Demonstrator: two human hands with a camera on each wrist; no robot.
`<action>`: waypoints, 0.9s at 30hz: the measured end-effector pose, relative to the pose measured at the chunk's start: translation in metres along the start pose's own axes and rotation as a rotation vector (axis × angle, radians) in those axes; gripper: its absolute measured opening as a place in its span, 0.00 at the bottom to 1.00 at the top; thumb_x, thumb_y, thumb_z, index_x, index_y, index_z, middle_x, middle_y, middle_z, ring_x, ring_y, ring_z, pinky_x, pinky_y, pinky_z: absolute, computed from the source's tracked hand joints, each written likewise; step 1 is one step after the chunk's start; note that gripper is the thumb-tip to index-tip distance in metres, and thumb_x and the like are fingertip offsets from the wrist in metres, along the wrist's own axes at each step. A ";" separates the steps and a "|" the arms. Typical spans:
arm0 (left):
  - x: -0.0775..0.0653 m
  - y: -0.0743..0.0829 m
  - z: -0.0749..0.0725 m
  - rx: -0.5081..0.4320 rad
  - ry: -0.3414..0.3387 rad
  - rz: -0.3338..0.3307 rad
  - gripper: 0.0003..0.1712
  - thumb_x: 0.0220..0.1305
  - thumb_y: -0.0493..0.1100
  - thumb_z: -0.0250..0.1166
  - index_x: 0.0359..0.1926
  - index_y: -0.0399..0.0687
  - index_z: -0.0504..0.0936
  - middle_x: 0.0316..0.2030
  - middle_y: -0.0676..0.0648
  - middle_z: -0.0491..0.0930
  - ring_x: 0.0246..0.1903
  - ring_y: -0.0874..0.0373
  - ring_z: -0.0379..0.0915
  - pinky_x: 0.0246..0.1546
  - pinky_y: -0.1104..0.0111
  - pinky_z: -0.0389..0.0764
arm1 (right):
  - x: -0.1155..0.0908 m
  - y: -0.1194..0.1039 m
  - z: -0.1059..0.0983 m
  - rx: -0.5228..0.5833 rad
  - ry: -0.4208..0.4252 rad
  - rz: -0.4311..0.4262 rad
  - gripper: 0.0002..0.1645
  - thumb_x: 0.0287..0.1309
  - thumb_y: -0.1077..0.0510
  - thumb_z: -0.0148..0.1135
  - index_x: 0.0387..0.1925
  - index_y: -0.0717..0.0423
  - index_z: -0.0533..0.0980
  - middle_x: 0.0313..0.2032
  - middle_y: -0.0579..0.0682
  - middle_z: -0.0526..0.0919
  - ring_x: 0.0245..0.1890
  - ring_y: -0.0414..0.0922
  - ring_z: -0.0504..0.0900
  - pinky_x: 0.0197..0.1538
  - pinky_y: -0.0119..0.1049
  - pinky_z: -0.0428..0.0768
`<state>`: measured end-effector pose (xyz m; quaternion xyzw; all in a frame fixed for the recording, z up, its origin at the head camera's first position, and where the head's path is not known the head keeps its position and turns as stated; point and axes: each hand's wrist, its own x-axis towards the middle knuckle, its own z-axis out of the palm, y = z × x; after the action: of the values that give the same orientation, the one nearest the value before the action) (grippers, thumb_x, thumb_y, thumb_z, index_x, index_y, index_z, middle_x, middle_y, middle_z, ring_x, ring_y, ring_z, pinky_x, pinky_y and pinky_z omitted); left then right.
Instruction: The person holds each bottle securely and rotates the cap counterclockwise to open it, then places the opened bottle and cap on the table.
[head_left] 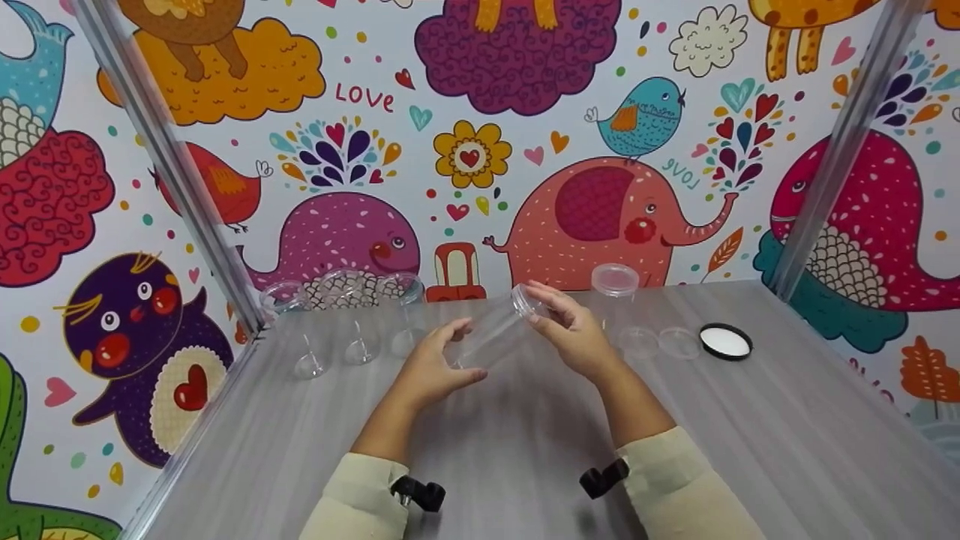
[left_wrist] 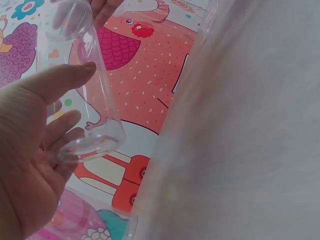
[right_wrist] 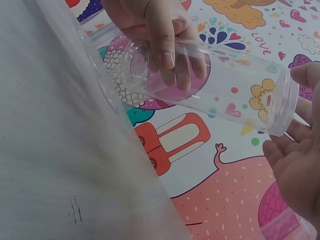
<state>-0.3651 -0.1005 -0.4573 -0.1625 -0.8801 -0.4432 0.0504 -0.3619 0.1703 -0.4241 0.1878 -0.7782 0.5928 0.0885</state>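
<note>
A clear, see-through cylindrical jar (head_left: 491, 335) is held up over the table, tilted with its wide-rimmed end up to the right. My left hand (head_left: 435, 367) holds its lower end, thumb on one side and fingers on the other. At the upper end, my right hand (head_left: 576, 337) grips the clear lid-like rim (right_wrist: 284, 102) between thumb and fingers. In the left wrist view the round base of the jar (left_wrist: 92, 147) shows beside the left palm. Through the jar's wall the printed backdrop is visible, and no contents show inside.
Three clear jars (head_left: 362, 350) stand at the back left. Behind the right hand stands another jar with a clear top (head_left: 615, 280). Two clear discs (head_left: 679, 343) lie beside a black-rimmed white disc (head_left: 726, 342). A printed backdrop (head_left: 465, 210) and metal posts (head_left: 840, 150) border the table.
</note>
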 end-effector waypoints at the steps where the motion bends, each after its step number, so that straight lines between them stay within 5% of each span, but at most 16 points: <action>1: 0.000 0.000 0.000 -0.001 0.000 -0.005 0.52 0.53 0.54 0.85 0.77 0.62 0.72 0.71 0.51 0.79 0.73 0.47 0.73 0.73 0.41 0.76 | 0.000 0.000 0.000 -0.003 -0.004 -0.003 0.28 0.73 0.49 0.65 0.72 0.33 0.77 0.77 0.41 0.72 0.79 0.51 0.70 0.78 0.51 0.73; 16: 0.000 -0.002 0.001 -0.016 0.002 -0.012 0.53 0.53 0.55 0.85 0.78 0.58 0.71 0.70 0.52 0.79 0.72 0.47 0.73 0.73 0.40 0.75 | -0.002 -0.003 0.001 0.018 -0.015 -0.028 0.31 0.72 0.59 0.61 0.73 0.38 0.76 0.79 0.43 0.70 0.82 0.52 0.66 0.79 0.55 0.70; 22: 0.000 -0.001 0.002 -0.029 -0.005 0.005 0.51 0.53 0.56 0.85 0.76 0.63 0.72 0.70 0.52 0.79 0.73 0.48 0.73 0.74 0.42 0.75 | 0.000 -0.003 0.002 -0.092 0.070 -0.028 0.34 0.69 0.46 0.69 0.74 0.41 0.75 0.78 0.47 0.72 0.78 0.53 0.70 0.80 0.58 0.71; 27: 0.000 -0.001 0.002 -0.021 -0.007 0.004 0.51 0.52 0.55 0.85 0.76 0.64 0.73 0.70 0.52 0.80 0.73 0.48 0.73 0.73 0.41 0.76 | 0.002 -0.002 0.002 -0.167 0.144 0.029 0.36 0.68 0.40 0.69 0.72 0.47 0.76 0.67 0.54 0.79 0.63 0.52 0.80 0.70 0.54 0.82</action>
<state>-0.3658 -0.0993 -0.4597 -0.1663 -0.8752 -0.4519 0.0465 -0.3624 0.1677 -0.4222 0.1251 -0.8192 0.5390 0.1509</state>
